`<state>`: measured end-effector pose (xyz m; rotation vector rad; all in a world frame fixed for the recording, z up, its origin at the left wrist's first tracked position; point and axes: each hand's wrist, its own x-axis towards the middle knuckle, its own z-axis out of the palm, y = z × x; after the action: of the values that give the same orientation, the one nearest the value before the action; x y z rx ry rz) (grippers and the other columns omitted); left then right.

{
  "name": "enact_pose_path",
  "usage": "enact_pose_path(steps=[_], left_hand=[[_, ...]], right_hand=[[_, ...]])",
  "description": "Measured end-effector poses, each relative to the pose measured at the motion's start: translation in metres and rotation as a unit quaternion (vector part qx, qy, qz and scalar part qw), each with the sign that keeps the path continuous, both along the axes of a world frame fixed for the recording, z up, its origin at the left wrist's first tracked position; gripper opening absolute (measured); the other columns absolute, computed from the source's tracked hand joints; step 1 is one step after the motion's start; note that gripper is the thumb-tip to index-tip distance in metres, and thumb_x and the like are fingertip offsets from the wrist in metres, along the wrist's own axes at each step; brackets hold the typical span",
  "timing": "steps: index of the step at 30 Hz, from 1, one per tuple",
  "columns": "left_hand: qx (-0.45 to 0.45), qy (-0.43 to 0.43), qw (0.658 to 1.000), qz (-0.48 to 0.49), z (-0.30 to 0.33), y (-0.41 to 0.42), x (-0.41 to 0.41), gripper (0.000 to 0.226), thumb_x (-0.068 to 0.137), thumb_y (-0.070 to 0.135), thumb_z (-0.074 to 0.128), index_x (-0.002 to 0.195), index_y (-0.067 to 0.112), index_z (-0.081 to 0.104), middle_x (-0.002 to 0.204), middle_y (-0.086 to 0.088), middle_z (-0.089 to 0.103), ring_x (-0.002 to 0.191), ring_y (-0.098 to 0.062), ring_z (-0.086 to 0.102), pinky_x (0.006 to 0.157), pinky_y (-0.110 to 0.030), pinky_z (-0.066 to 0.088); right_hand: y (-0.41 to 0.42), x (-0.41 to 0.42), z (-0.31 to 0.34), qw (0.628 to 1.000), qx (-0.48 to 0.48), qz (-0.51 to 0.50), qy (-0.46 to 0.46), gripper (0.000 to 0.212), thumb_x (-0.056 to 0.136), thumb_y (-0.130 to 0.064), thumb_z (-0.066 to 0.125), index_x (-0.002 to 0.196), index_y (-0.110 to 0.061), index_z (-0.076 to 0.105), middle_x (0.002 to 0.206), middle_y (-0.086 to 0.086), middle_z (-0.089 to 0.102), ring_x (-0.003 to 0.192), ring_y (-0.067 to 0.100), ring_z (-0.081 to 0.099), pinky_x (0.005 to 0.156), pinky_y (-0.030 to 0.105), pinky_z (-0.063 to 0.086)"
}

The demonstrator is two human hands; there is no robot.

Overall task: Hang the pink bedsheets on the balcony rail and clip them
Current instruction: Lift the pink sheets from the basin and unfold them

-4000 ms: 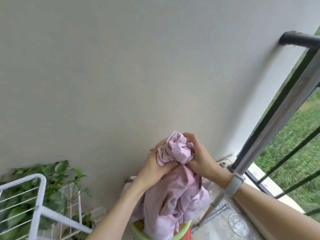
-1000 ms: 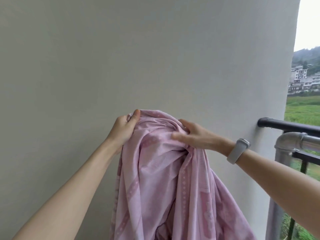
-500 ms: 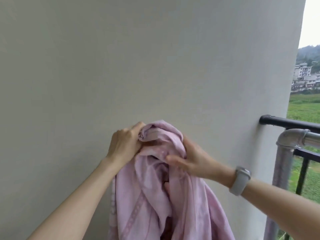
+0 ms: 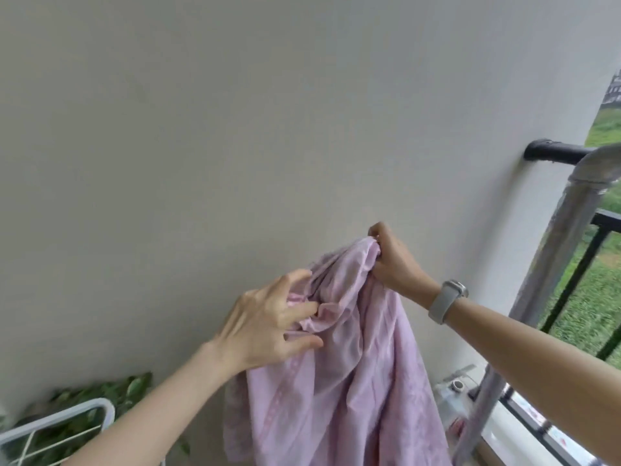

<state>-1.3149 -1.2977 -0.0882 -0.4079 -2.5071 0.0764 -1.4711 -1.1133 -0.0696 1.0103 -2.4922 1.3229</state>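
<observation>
A pink patterned bedsheet (image 4: 346, 375) hangs bunched in the air in front of the grey wall. My right hand (image 4: 391, 255), with a pale watch on its wrist, grips the sheet's top corner and holds it up. Lower and to the left, my left hand (image 4: 268, 322) has its fingers spread and half curled into a fold of the cloth. The black balcony rail (image 4: 554, 153) meets the wall at the right, with a silver metal pipe (image 4: 568, 230) standing just in front of it. The sheet's lower part runs out of view.
A white wire rack (image 4: 67, 418) and green leafy plants (image 4: 111, 395) sit at the bottom left. Small items lie on the ledge (image 4: 457, 386) by the pipe's foot. Black railing bars (image 4: 581, 260) and grass lie beyond at the right.
My right hand has moved up and to the right with a sheet corner. My left hand has loosened from a closed grip to spread fingers in the fold. The view has tilted down.
</observation>
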Motion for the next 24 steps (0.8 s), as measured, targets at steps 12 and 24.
enact_pose_path(steps=[12, 24], left_hand=[[0.240, -0.021, 0.952, 0.187, -0.098, 0.011, 0.018, 0.023, 0.074, 0.011, 0.047, 0.096, 0.018, 0.049, 0.081, -0.009, 0.064, 0.084, -0.022, 0.052, 0.058, -0.031, 0.041], [0.142, 0.115, 0.983, 0.034, -0.130, 0.007, 0.045, 0.010, 0.090, 0.006, 0.039, 0.084, 0.012, 0.045, 0.087, 0.001, 0.043, 0.071, -0.020, 0.041, 0.058, -0.026, 0.035]], right_hand=[[0.044, 0.098, -0.126, 0.906, 0.207, 0.363, 0.069, 0.050, 0.084, -0.052, 0.049, 0.120, -0.020, 0.040, 0.104, 0.005, 0.046, 0.092, 0.014, 0.046, 0.082, 0.023, 0.039], [0.007, 0.075, -0.154, 0.937, 0.118, 0.213, -0.249, 0.010, 0.083, -0.022, 0.065, 0.087, -0.013, 0.066, 0.075, -0.003, 0.057, 0.063, -0.003, 0.049, 0.063, 0.011, 0.038]])
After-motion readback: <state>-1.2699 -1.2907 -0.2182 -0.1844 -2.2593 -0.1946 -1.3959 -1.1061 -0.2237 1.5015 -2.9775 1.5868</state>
